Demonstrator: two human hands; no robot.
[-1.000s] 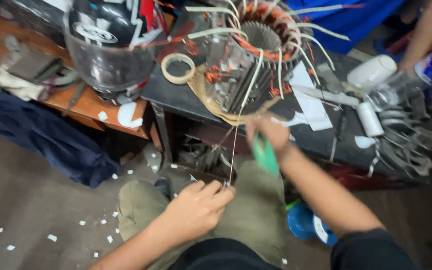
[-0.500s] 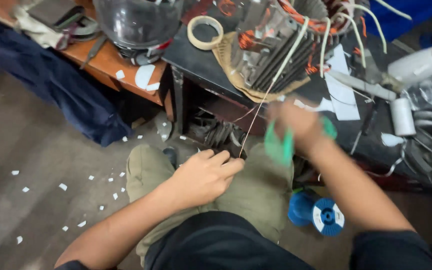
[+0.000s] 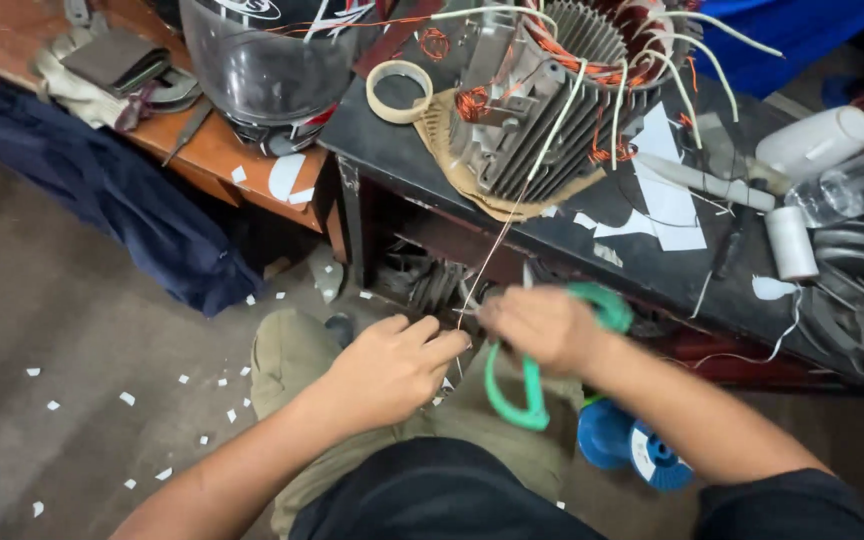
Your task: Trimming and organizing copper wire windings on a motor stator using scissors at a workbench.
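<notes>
- Our right hand (image 3: 542,325) is closed around green-handled scissors (image 3: 524,385); our left hand (image 3: 387,370) pinches a thin pale wire (image 3: 497,250).
- The wire runs up, far, to the motor stator (image 3: 542,110) on the dark bench (image 3: 392,150).
- We judge the wire light, springy and easily kinked; best pinched close to its near end.

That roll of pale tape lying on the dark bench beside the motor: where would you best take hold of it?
Judging by its pose, grip the pale tape roll across its band, one finger inside the open hole and the thumb outside. Come from above on its left side, since it seems to lie flat on the dark bench and the grey finned motor housing crowds its right.
</notes>
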